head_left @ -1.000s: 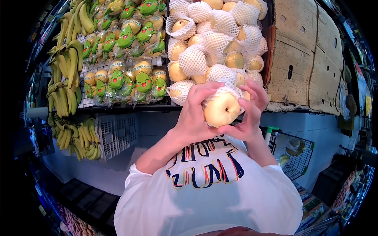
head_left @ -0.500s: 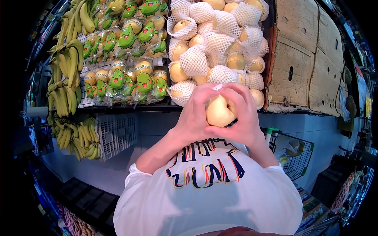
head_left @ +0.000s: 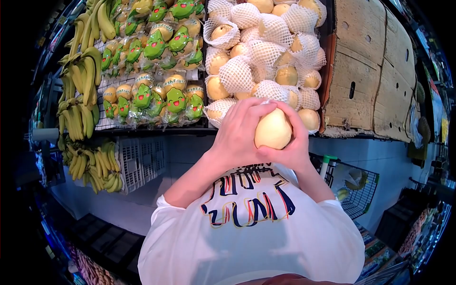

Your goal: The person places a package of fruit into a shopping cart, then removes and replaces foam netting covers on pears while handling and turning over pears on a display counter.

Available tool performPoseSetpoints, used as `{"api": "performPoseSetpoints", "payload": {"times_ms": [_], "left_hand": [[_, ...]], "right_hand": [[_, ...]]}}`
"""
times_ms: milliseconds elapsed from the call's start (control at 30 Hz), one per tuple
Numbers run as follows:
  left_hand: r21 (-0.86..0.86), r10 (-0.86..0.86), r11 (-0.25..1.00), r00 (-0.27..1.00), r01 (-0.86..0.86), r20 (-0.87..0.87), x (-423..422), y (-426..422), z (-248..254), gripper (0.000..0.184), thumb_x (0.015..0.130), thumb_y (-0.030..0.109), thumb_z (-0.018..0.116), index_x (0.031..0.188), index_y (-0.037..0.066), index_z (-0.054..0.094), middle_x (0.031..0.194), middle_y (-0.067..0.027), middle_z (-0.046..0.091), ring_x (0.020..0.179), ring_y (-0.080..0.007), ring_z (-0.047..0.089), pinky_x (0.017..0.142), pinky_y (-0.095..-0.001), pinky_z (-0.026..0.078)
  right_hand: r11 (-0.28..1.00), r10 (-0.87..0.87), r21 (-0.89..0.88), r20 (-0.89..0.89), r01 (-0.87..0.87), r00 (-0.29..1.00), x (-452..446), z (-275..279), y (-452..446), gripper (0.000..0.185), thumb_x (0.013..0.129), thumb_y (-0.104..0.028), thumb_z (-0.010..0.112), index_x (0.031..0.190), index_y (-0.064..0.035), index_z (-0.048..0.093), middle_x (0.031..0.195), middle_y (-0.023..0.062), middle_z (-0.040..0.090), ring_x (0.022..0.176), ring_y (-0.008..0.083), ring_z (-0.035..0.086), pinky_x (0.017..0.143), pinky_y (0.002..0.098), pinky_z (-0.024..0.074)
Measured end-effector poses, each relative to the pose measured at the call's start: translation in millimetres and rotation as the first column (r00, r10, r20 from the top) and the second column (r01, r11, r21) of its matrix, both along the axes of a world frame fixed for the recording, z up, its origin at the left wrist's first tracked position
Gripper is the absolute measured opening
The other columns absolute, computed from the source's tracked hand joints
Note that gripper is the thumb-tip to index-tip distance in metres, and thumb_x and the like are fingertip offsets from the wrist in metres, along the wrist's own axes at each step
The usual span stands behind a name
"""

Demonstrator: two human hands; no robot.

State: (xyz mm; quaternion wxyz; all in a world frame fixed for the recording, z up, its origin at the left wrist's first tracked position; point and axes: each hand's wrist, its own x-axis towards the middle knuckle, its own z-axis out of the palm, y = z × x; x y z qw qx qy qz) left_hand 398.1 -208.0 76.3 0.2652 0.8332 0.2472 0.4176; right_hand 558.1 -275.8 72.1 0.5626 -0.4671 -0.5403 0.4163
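Note:
A smooth, pale yellow pear (head_left: 273,129) is held up in front of my chest, just short of the display's front edge. My left hand (head_left: 240,133) wraps its left side, with the back of the hand towards me. Around its right side curl the fingers and thumb of my right hand (head_left: 298,147). A small white bit shows by the fingertips at the top; I cannot tell what it is. Just beyond my hands lie several similar pears, many in white foam nets (head_left: 236,74).
Bagged fruit with green cartoon labels (head_left: 175,99) lies left of the pears. Bananas (head_left: 83,76) hang farther left, above a white plastic crate (head_left: 140,164). Brown cardboard (head_left: 354,71) covers the right section. A shopping cart (head_left: 356,190) with items inside stands at my right.
The pear has turned in my hands: its dark hollow faced me before, and now a smooth side does. My left hand has shifted slightly, its fingers closer together.

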Motion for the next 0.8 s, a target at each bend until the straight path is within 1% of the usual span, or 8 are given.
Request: {"api": "performPoseSetpoints", "payload": {"times_ms": [167, 267, 367, 567, 633, 667, 700, 800], "left_hand": [[-0.031, 0.039, 0.999, 0.998, -0.041, -0.044, 1, -1, 6, 0.084, 0.057, 0.033, 0.089, 0.126, 0.005, 0.050, 0.120, -0.0181, 0.054, 0.108, -0.0388, 0.057, 0.091, -0.0473, 0.047], [-0.064, 0.046, 0.997, 0.999, -0.047, -0.023, 0, 1, 7, 0.089, 0.054, 0.040, 0.095, 0.122, 0.005, 0.050, 0.112, -0.0174, 0.056, 0.110, -0.0375, 0.056, 0.094, -0.0439, 0.047], [-0.146, 0.107, 0.984, 0.994, -0.102, 0.024, -4, -1, 6, 0.066, 0.065, 0.040, 0.091, 0.106, 0.004, 0.055, 0.103, -0.0154, 0.056, 0.104, -0.0347, 0.057, 0.088, -0.0420, 0.046], [-0.361, -0.159, 0.932, 0.937, 0.038, -0.312, -23, 10, -4, 0.030, 0.089, 0.026, 0.072, 0.077, 0.003, 0.055, 0.067, -0.0098, 0.055, 0.072, -0.0300, 0.062, 0.071, -0.0397, 0.048], [-0.450, -0.119, 0.893, 0.973, 0.018, -0.196, -15, 3, 0, 0.026, 0.089, 0.023, 0.071, 0.080, 0.004, 0.057, 0.064, -0.0091, 0.057, 0.063, -0.0275, 0.061, 0.062, -0.0358, 0.047], [-0.494, -0.091, 0.869, 0.986, 0.010, -0.142, -10, 0, 2, 0.024, 0.089, 0.022, 0.071, 0.081, 0.004, 0.057, 0.063, -0.0087, 0.057, 0.059, -0.0263, 0.060, 0.058, -0.0339, 0.046], [-0.421, -0.091, 0.905, 0.995, 0.066, -0.040, -4, 1, -3, 0.028, 0.087, 0.024, 0.074, 0.098, 0.004, 0.059, 0.065, -0.0085, 0.062, 0.054, -0.0229, 0.059, 0.050, -0.0299, 0.043], [-0.675, -0.097, 0.738, 0.993, 0.030, -0.061, -7, -5, 7, 0.056, 0.082, 0.030, 0.079, 0.122, 0.004, 0.049, 0.065, -0.0077, 0.064, 0.056, -0.0197, 0.061, 0.054, -0.0282, 0.045]], "right_hand": [[0.999, -0.041, -0.014, -0.233, 0.039, 0.972, -1, -5, 4, 0.087, 0.070, -0.035, 0.088, 0.139, -0.0011, 0.048, 0.137, 0.0165, 0.055, 0.123, 0.0211, 0.056, 0.102, 0.0360, 0.0474], [0.995, -0.083, -0.085, -0.519, 0.046, 0.850, -4, -10, 4, 0.089, 0.072, -0.038, 0.085, 0.142, -0.0030, 0.044, 0.139, 0.0197, 0.053, 0.126, 0.0247, 0.055, 0.105, 0.0377, 0.0464], [0.989, -0.112, -0.145, -0.717, 0.010, 0.688, 5, -8, 6, 0.087, 0.076, -0.043, 0.079, 0.144, -0.0045, 0.040, 0.139, 0.0230, 0.053, 0.129, 0.0308, 0.054, 0.106, 0.0407, 0.0468], [0.978, 0.028, -0.055, -0.922, -0.201, 0.386, 36, -13, 14, 0.079, 0.083, -0.056, 0.063, 0.140, -0.0059, 0.042, 0.129, 0.0300, 0.056, 0.113, 0.0367, 0.060, 0.093, 0.0465, 0.0535], [0.969, 0.027, -0.043, -0.960, -0.244, 0.278, 37, -10, 13, 0.076, 0.085, -0.061, 0.058, 0.137, -0.0058, 0.045, 0.123, 0.0320, 0.057, 0.100, 0.0369, 0.065, 0.079, 0.0476, 0.0570], [0.966, 0.030, -0.055, -0.947, -0.254, 0.319, 36, -8, 12, 0.077, 0.086, -0.061, 0.056, 0.138, -0.0062, 0.045, 0.122, 0.0307, 0.058, 0.092, 0.0358, 0.065, 0.077, 0.0464, 0.0557], [0.961, 0.035, -0.066, -0.933, -0.267, 0.358, 35, -5, 12, 0.077, 0.087, -0.062, 0.055, 0.138, -0.0067, 0.045, 0.121, 0.0294, 0.058, 0.085, 0.0347, 0.065, 0.074, 0.0452, 0.0545], [0.941, 0.056, -0.070, -0.932, -0.330, 0.357, 34, -10, 9, 0.077, 0.087, -0.063, 0.054, 0.139, -0.0069, 0.045, 0.120, 0.0277, 0.059, 0.078, 0.0322, 0.066, 0.068, 0.0412, 0.0545]]}}
